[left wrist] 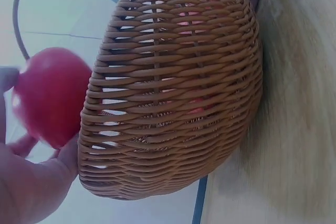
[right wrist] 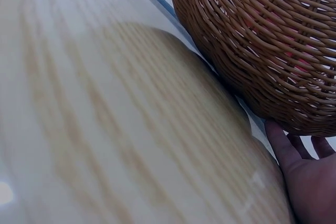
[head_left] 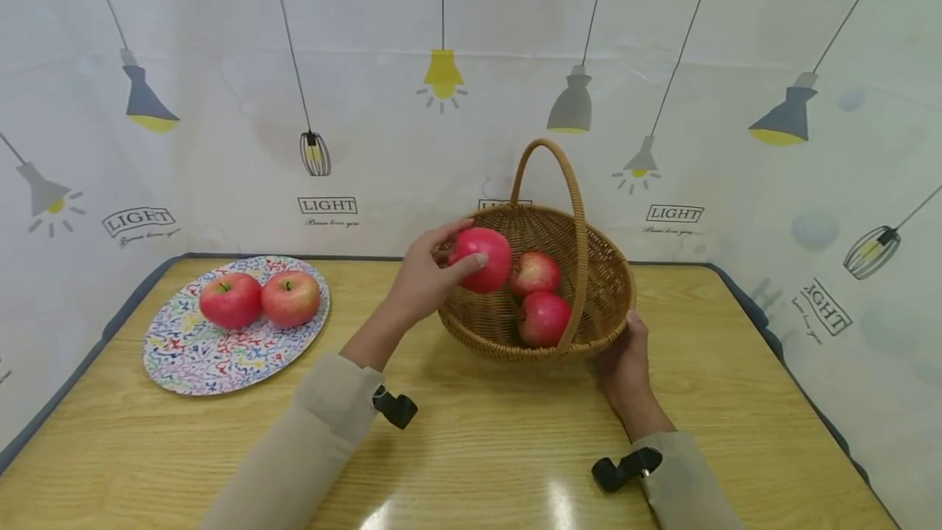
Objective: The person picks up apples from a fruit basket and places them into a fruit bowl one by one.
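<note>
Presently, the left hand (head_left: pixel 427 276) is found grasping a red apple (head_left: pixel 484 260), its thumb laid across the near face and its fingers round the far side. This held apple is positioned at the left part of a brown wicker basket (head_left: pixel 607 289), above the rim; the left wrist view shows it beside the top of the woven wall, and whether it touches the rim cannot be determined. The right hand (head_left: pixel 624 366) is noted holding the basket at its right end, thumb against the outside near the rim; the other fingers are partly hidden in the head view, and in the right wrist view they show just beyond the thumb, close to the weave. Inside the basket, two apples lie together: an upper apple (head_left: pixel 537 272), red with paler patches, and a lower apple (head_left: pixel 545 319), of deeper red. An arched handle (head_left: pixel 574 186) spans the opening. To the left, well apart from the basket, a plate (head_left: pixel 209 370) with a multicoloured pattern bears two further apples side by side, a left apple (head_left: pixel 231 301) and a right apple (head_left: pixel 290 298), stems visible. The plate lies upon a wood-grain table (head_left: pixel 471 464). Behind stands a pale backdrop (head_left: pixel 383 137) printed with hanging lamps. Both sleeves (head_left: pixel 294 448) are beige.
</note>
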Demonstrator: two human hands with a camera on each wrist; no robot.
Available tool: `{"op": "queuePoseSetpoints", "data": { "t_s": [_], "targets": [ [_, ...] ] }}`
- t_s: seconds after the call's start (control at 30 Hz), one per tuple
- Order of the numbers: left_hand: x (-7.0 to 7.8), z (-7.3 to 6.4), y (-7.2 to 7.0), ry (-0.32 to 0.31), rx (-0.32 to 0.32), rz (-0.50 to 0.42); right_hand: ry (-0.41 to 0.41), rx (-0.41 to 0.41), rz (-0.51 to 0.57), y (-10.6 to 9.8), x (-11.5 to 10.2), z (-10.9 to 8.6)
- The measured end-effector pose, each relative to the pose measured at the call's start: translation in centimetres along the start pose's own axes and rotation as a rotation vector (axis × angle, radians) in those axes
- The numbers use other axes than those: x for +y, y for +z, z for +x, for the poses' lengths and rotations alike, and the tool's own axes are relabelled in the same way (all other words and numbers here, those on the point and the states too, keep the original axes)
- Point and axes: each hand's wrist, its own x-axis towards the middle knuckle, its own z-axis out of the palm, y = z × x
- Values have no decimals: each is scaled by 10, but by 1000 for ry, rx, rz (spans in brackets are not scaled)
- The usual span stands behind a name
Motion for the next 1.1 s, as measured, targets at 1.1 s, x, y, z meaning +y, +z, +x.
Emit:
{"op": "queuePoseSetpoints", "data": {
  "t_s": [1.1],
  "targets": [
    [3, -24, 4, -46, 69, -340, 25, 25, -23, 0, -1, 0]
  ]
}}
